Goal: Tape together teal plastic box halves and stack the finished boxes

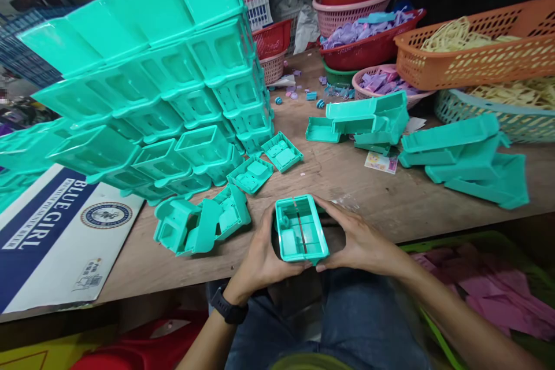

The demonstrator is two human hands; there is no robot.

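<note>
Between my two hands is a teal plastic box [284, 245], its open top facing me and a thin dark gap running down its middle. My left hand [262, 254] wraps round its left side, thumb at the near edge. My right hand [358, 240] curves round the right side, with fingertips at the far corner and the thumb near the front corner. Just left of the box lie loose teal plastic parts [232, 211]. Two shallow teal pieces [281, 151] lie flat beyond it. The undersides of both hands' grip are hidden.
A tall stack of teal boxes [173, 63] rises at the left, near a printed cardboard sheet [56, 237]. Nested teal shells [468, 159] lie at the right. Behind stand baskets of purple parts [368, 29] and an orange basket [407, 58]. The wooden table's [173, 274] front edge is close.
</note>
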